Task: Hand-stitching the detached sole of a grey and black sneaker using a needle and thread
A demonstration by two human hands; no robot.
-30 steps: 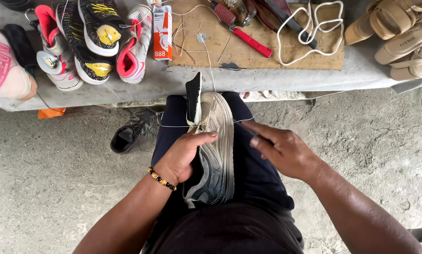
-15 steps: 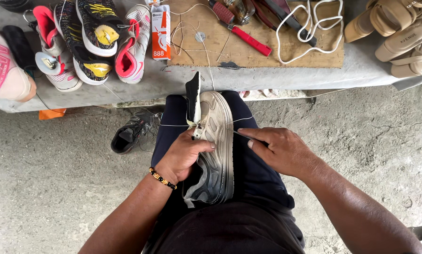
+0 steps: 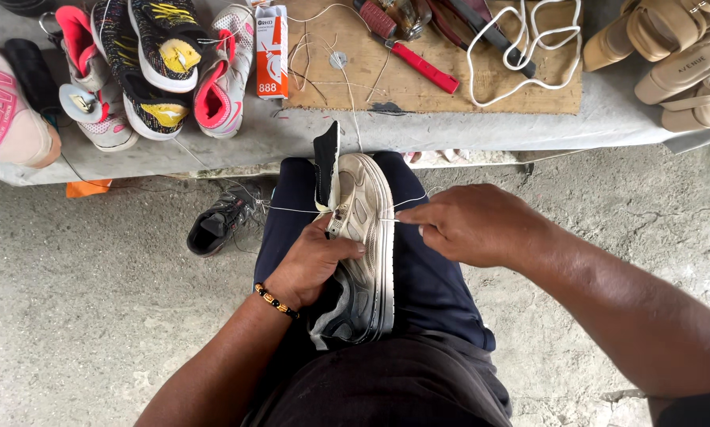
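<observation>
A worn grey and white sneaker (image 3: 367, 237) lies sole-up between my knees, toe pointing away. My left hand (image 3: 311, 265) grips its side and upper, with a beaded bracelet (image 3: 276, 300) on the wrist. My right hand (image 3: 469, 225) pinches a thin white thread (image 3: 406, 203) that runs taut across the sole's edge and out to the left. A black insole or tongue piece (image 3: 325, 162) sticks up beside the toe.
A low bench (image 3: 608, 122) ahead holds several sneakers (image 3: 161, 55), a small orange and white box (image 3: 271, 51), a wooden board (image 3: 458, 87) with a red-handled tool (image 3: 422, 65), white cord (image 3: 521, 47) and tan sandals (image 3: 671, 59). A black shoe (image 3: 220, 221) lies on the concrete floor.
My right hand has moved from lower on the sole up and right, pulling the thread taut. The left hand has kept its hold on the sneaker.
</observation>
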